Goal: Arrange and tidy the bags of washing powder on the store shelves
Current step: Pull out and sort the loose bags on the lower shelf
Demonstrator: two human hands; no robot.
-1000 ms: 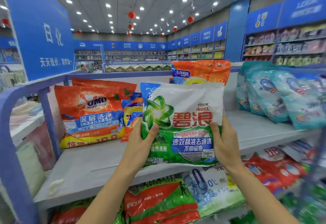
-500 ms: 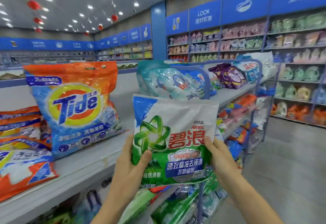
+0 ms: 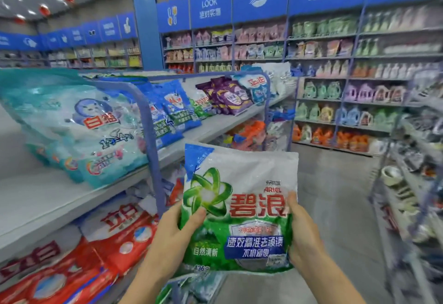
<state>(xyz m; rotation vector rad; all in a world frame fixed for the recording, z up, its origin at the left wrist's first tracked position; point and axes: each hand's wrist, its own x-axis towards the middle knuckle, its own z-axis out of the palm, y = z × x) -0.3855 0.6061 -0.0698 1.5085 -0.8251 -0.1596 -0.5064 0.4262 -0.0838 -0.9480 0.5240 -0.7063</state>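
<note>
Red bags [image 3: 115,234]: glossy red and white plastic pouches, lying flat and overlapping on the lower shelf at the far left.
Teal bags [image 3: 79,126]: plump, crinkled, shiny film, leaning back in a stack on the upper shelf.
Shelf [image 3: 48,198]: a flat, pale grey board, matte, with a bare stretch in front of the teal bags.
Blue rail [image 3: 149,136]: a rounded tube bent into an arch, standing between two bays.
Left hand [image 3: 175,234]: grips the held bag's lower left edge, thumb laid across the green star print, fingers hidden behind.
Washing powder bag [image 3: 239,198]: a soft, rectangular pillow of wrinkled white and green film with red characters. It is held upright in the air off the shelf's edge, over the aisle floor.
Right hand [image 3: 303,239]: clasps the lower right edge, thumb on the front, fingers wrapped behind.
Wall shelves [image 3: 335,88]: blurred rows of pastel jugs and pouches under blue signs.
Change: the view has swung right since half a second ago. The orange bag has gone from sight, the purple bags [image 3: 230,95] are nearer, and both grips are unchanged.
</note>
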